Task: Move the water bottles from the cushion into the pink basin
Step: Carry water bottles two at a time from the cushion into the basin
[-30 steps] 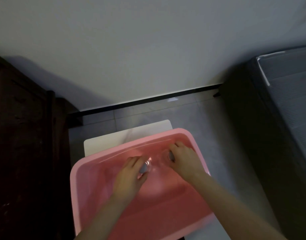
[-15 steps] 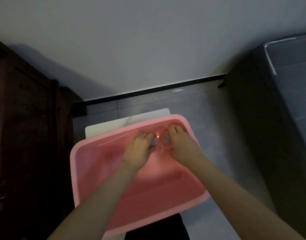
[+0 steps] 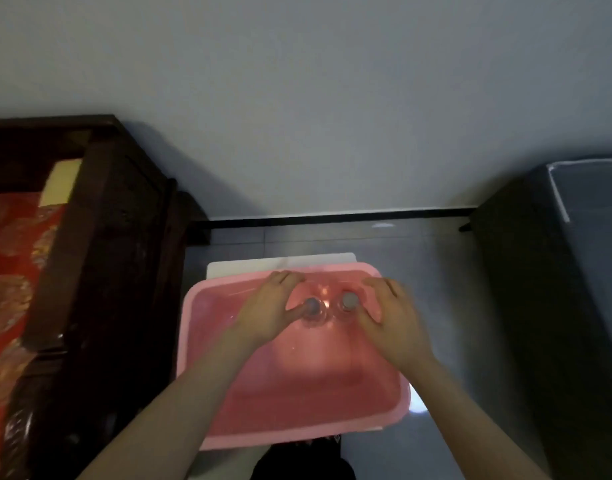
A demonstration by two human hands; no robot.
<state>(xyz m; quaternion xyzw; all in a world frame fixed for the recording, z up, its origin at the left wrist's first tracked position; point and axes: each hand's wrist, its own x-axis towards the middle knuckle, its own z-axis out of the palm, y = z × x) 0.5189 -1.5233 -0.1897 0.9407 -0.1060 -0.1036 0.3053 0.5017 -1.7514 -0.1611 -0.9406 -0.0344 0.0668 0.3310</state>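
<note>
Fingers (image 3: 284, 277) of our left hand (image 3: 268, 315) curl round the far side of the left bottle (image 3: 311, 306), and the thumb presses its near side just below the grey cap, so we grip it. Our right hand (image 3: 393, 323) does much the same: its fingers are slightly spread and bent round the right bottle (image 3: 349, 301), with the thumb on the near side. The clear plastic makes the exact line of contact hard to see.

Nearest us, our bare forearms reach in over the near rim of the pink basin (image 3: 290, 433). Both bottles stand upright inside it, just beside each other and towards its far wall, caps facing up at us. We cannot tell whether their bases rest on the basin's bottom.

The basin sits on a white top (image 3: 280, 263), which shows as a strip past the far rim. Around it lies a grey tiled floor (image 3: 436, 289). To our left stands a dark wooden frame (image 3: 117, 237), and on it lies the cushion (image 3: 10, 271) – red, with a gold pattern. To our right is a dark grey padded block (image 3: 592, 220) with a pale edge line. Farthest off, a black skirting strip (image 3: 332, 214) runs along the foot of the plain pale wall (image 3: 332, 98)
</note>
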